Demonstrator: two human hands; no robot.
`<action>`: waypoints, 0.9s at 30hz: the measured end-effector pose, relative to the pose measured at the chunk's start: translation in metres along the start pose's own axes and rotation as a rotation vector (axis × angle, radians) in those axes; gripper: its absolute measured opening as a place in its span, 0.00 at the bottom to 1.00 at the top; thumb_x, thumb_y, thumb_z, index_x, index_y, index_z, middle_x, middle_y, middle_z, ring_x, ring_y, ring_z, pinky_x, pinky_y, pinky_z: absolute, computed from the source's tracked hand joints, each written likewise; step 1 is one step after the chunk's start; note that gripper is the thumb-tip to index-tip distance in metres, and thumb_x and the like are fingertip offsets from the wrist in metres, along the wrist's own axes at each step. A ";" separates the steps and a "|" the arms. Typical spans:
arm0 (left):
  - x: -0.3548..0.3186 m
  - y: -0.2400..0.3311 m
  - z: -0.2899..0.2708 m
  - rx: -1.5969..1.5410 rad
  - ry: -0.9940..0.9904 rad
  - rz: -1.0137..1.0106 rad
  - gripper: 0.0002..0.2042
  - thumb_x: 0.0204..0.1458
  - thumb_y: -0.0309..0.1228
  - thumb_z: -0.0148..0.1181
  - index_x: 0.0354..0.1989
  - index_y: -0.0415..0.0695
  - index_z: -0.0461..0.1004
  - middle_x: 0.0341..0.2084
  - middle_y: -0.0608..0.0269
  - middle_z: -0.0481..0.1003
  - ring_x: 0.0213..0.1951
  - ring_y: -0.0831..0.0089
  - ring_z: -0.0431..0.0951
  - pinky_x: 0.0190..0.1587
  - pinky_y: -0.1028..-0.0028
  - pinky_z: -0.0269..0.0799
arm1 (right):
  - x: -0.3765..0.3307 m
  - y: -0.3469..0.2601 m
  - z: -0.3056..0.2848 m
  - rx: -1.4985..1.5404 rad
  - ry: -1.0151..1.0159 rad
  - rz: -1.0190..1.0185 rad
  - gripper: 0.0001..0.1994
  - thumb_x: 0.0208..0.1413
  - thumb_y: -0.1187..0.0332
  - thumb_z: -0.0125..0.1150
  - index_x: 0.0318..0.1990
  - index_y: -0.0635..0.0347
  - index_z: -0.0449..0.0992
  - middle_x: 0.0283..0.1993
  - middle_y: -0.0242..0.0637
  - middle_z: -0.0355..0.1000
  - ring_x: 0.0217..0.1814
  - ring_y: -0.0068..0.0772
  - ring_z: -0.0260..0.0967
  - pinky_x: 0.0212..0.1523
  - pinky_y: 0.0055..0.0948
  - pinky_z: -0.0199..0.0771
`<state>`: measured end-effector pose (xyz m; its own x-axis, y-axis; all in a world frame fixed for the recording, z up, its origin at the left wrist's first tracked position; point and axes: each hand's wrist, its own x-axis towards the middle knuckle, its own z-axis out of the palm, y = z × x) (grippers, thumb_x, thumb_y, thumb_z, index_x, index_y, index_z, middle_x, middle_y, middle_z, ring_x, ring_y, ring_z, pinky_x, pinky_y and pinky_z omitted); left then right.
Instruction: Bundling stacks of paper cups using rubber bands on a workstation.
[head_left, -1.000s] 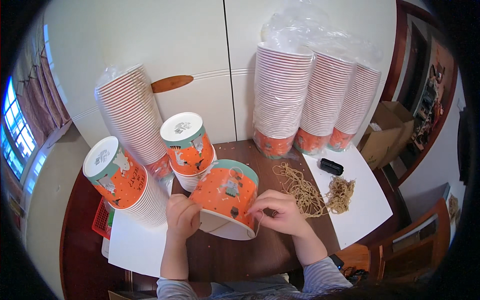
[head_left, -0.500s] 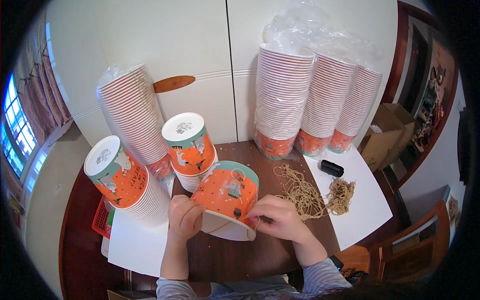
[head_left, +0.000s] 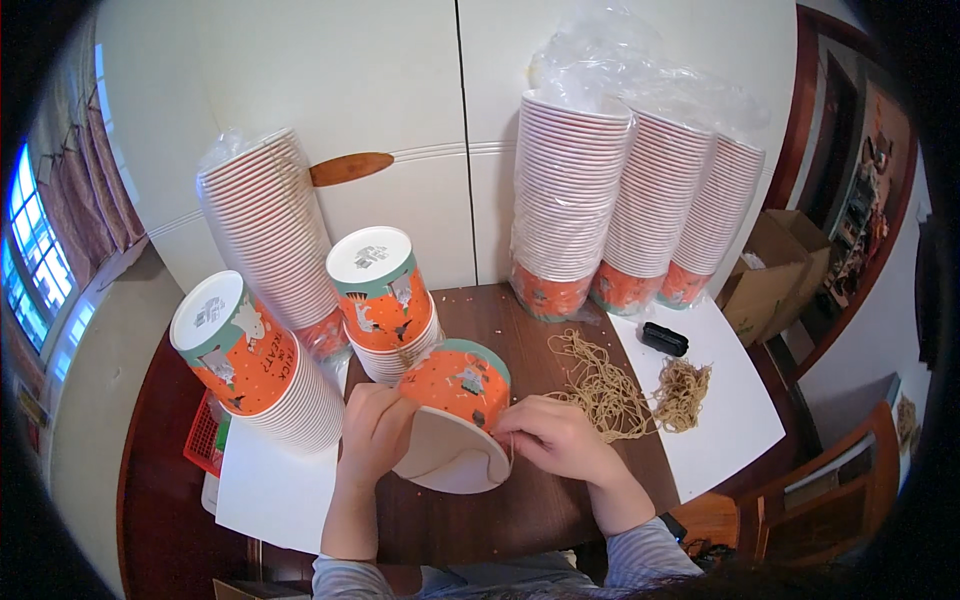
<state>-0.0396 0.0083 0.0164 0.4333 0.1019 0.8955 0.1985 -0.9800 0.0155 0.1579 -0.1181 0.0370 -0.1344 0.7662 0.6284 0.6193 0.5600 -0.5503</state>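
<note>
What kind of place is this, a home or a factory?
Probably a room in a home used for craft work. A round wooden table stands by white cupboard doors and a curtained window. Both hands hold an orange paper bucket, with tall stacks of paper buckets behind.

Soft, even daylight is filling the room, with a blue-tinted window (head_left: 28, 262) glowing at nine o'clock and blowing out slightly. The white wall panels (head_left: 380, 110) are reading bright without harsh glare, while the clear plastic wrap (head_left: 620, 55) over the cup stacks at one o'clock is catching faint highlights. Shadows are lying short and diffuse on the dark table (head_left: 520, 500). The fisheye lens is bending straight edges toward the rim, and a black vignette is ringing the frame. The centre is staying sharp; the chair (head_left: 830, 480) and doorway at three to four o'clock are smearing and dimming.
</note>
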 end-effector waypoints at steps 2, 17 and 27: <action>0.005 0.004 -0.001 0.016 -0.002 -0.034 0.11 0.33 0.18 0.57 0.29 0.41 0.70 0.26 0.61 0.67 0.28 0.63 0.68 0.29 0.70 0.65 | 0.000 0.003 0.000 -0.011 0.000 -0.005 0.09 0.39 0.79 0.57 0.32 0.60 0.72 0.30 0.37 0.71 0.33 0.36 0.70 0.34 0.31 0.71; 0.004 0.009 0.003 0.053 -0.087 -0.265 0.10 0.36 0.20 0.59 0.29 0.42 0.71 0.25 0.61 0.68 0.29 0.64 0.69 0.31 0.69 0.67 | 0.003 0.007 0.010 -0.077 0.007 0.130 0.10 0.46 0.69 0.58 0.38 0.60 0.74 0.29 0.41 0.72 0.30 0.39 0.72 0.32 0.30 0.72; 0.001 0.016 0.019 0.114 -0.108 -0.326 0.08 0.37 0.23 0.60 0.27 0.43 0.70 0.26 0.62 0.68 0.30 0.64 0.69 0.33 0.68 0.65 | 0.001 0.030 0.028 -0.074 0.053 0.353 0.10 0.44 0.71 0.56 0.37 0.58 0.74 0.29 0.41 0.73 0.28 0.36 0.72 0.29 0.29 0.72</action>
<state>-0.0198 -0.0038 0.0093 0.4204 0.4293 0.7994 0.4356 -0.8683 0.2373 0.1541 -0.0918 0.0057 0.1366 0.8897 0.4356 0.6750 0.2383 -0.6983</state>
